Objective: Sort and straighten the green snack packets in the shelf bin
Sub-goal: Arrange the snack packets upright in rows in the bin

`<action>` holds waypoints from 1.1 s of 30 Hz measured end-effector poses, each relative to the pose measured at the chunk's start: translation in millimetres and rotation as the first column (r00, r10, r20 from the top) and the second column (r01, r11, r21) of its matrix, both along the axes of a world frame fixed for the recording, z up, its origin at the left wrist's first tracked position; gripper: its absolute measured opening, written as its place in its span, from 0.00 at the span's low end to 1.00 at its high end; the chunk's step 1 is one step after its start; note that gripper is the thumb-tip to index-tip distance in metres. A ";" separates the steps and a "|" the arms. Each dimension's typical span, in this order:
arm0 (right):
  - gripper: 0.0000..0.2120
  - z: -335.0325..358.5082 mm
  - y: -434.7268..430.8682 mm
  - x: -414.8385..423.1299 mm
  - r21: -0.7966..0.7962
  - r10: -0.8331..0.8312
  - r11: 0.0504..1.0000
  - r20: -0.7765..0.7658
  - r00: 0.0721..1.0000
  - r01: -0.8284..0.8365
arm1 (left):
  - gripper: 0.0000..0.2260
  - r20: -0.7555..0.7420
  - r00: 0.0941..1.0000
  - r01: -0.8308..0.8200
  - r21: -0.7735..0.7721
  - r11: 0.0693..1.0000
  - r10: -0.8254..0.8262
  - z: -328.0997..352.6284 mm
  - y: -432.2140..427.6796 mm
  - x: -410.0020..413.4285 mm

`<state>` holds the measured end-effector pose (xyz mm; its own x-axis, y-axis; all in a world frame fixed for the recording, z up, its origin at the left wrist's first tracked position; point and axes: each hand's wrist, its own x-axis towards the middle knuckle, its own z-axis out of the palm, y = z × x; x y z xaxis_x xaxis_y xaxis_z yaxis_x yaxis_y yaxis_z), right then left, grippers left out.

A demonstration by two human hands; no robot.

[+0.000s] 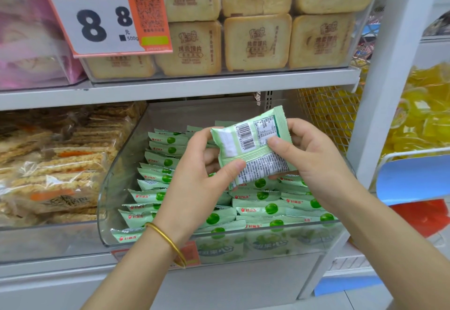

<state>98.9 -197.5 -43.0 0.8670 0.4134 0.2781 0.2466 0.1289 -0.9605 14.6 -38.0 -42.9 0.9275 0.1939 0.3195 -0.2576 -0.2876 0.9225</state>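
Lying in the clear bin: green packets in rows. Gripped by left hand and right hand: one packet, barcode up.

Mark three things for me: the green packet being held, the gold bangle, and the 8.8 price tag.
Held green snack packet [246,136]: head view, on the barcode of its back face.
Gold bangle [168,240]: head view, middle of the visible band.
Price tag [91,26]: head view, on the large printed 8.

Packets glossy plastic film; bin clear, probably acrylic.
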 end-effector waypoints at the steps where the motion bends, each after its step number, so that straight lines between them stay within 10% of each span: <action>1: 0.09 -0.1 -0.5 0.4 0.005 -0.001 1.000 -0.006 1.000 0.001 | 0.19 -0.004 1.000 0.000 0.008 1.000 0.000 -0.7 0.2 0.4; 16: 0.12 0.4 -8.2 5.1 0.017 -0.031 0.999 -0.004 0.999 0.032 | 0.19 -0.060 0.996 -0.071 -0.174 0.982 0.062 3.1 -1.9 4.3; 20: 0.26 4.1 -23.2 10.5 -0.146 -0.009 0.986 0.429 0.903 0.079 | 0.28 -0.181 0.981 -0.131 -0.324 0.937 0.074 0.3 -0.3 13.3; 26: 0.10 6.3 -35.1 17.3 -0.238 -0.107 0.886 0.730 0.675 0.398 | 0.09 -0.172 0.985 -0.085 -0.450 0.889 0.007 1.7 -19.4 30.0; 29: 0.11 10.2 -45.6 20.0 -0.224 -0.173 0.810 0.791 0.586 0.542 | 0.08 -0.066 0.986 -0.154 0.009 0.988 0.154 -6.1 -23.1 40.9; 33: 0.10 9.7 -56.2 17.5 -0.332 -0.104 0.666 0.845 0.524 0.668 | 0.09 0.021 0.988 -0.133 0.622 0.771 0.154 -16.4 -24.6 46.5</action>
<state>116.4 -253.7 -33.3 0.5834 0.3906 0.7121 0.7228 -0.6495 -0.2360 61.1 -62.6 -59.3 0.9158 0.0948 0.3904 -0.1429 -0.8312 0.5372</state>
